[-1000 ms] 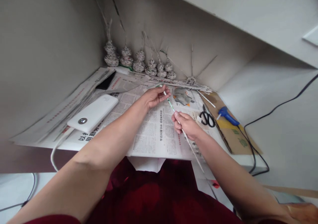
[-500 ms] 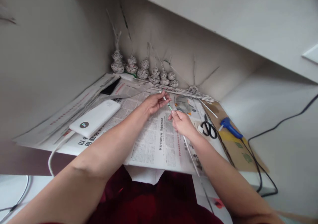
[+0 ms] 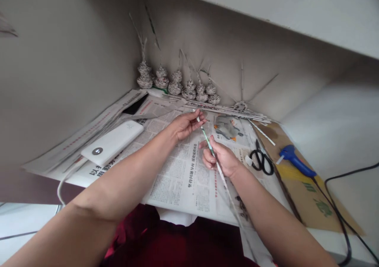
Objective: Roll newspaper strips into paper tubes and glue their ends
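Note:
A long, thin rolled paper stick (image 3: 220,171), white with a green stretch, runs slantwise between my hands and trails down toward my lap. Near its upper end, my left hand (image 3: 189,125) pinches it between thumb and fingers. Lower down, my right hand (image 3: 219,156) has loosely curled fingers around the stick, which crosses the palm side, thumb pointing up. Both hands are just above the newspaper (image 3: 174,176) spread over the table. Black-handled scissors (image 3: 262,161) lie to the right of my right hand.
Several woven paper gourds (image 3: 176,83) line the back wall, beside a small woven base (image 3: 240,106) with upright sticks. More paper sticks (image 3: 225,111) lie before them. A white power bank (image 3: 114,140) is at left; a blue glue gun (image 3: 297,162) rests on cardboard (image 3: 314,192) at right.
My right hand has slid down the stick, away from my left hand, and its fingers have loosened. More of the green stretch shows. The view has shifted slightly.

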`<state>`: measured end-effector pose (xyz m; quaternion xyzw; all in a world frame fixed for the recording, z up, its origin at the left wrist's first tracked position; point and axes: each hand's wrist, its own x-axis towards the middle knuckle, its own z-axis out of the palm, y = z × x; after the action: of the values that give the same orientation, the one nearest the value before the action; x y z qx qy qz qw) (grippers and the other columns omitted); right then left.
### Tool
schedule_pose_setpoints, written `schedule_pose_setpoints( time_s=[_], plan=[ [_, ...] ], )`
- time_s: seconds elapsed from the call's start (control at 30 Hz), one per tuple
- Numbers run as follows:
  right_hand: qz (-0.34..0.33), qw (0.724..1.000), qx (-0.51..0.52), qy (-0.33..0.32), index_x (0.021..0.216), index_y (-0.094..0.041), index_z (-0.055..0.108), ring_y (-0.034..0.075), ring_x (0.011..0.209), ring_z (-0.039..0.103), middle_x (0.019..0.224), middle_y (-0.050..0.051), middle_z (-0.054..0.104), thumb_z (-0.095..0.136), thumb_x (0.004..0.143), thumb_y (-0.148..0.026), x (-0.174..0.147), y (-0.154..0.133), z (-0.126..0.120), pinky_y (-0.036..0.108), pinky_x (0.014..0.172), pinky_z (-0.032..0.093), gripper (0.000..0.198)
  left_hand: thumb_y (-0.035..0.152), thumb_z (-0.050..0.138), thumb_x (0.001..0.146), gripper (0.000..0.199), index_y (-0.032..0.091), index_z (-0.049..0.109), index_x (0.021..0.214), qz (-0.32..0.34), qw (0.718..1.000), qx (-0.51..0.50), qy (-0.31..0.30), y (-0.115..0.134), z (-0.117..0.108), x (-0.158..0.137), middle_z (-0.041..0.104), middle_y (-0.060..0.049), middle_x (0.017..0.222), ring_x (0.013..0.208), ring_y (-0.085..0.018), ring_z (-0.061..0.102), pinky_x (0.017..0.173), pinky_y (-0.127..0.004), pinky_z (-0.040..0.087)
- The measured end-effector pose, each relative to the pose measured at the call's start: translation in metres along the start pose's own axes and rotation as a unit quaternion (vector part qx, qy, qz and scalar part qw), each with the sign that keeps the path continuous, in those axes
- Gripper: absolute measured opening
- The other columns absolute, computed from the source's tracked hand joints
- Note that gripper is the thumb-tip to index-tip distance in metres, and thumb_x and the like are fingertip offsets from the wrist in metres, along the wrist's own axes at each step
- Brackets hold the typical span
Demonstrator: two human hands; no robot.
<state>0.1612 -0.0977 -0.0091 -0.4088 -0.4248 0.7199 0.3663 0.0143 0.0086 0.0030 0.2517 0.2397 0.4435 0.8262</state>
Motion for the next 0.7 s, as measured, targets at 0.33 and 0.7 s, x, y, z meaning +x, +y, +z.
schedule_pose_setpoints(
  time_s=[0.33, 0.7],
  plan=[
    [-0.095, 0.959, -0.208, 0.169, 0.078, -0.02, 0.057, 0.01, 0.037, 0.045, 0.044, -0.006, 0.042, 0.048, 0.081, -0.064, 0.001, 0.003, -0.006, 0.021, 0.037, 0.031, 0.045, 0.006, 0.052, 0.086, 0.012, 0.008, 0.063, 0.084, 0.022, 0.999, 0.022, -0.037, -0.002, -0.001, -0.003, 0.067, -0.008, 0.079, 0.076, -0.016, 0.07, 0.067, -0.021, 0.058],
    [-0.001, 0.999, 0.049, 0.013, 0.067, -0.022, 0.039, 0.01, 0.037, 0.028, 0.038, -0.009, 0.023, 0.047, 0.086, -0.052, -0.005, -0.004, 0.003, 0.023, 0.041, 0.025, 0.036, 0.008, 0.051, 0.087, 0.012, 0.01, 0.063, 0.083, 0.01, 0.999, 0.007, -0.042, -0.002, -0.002, -0.001, 0.067, -0.005, 0.075, 0.066, -0.013, 0.069, 0.063, -0.021, 0.058]
  ],
)
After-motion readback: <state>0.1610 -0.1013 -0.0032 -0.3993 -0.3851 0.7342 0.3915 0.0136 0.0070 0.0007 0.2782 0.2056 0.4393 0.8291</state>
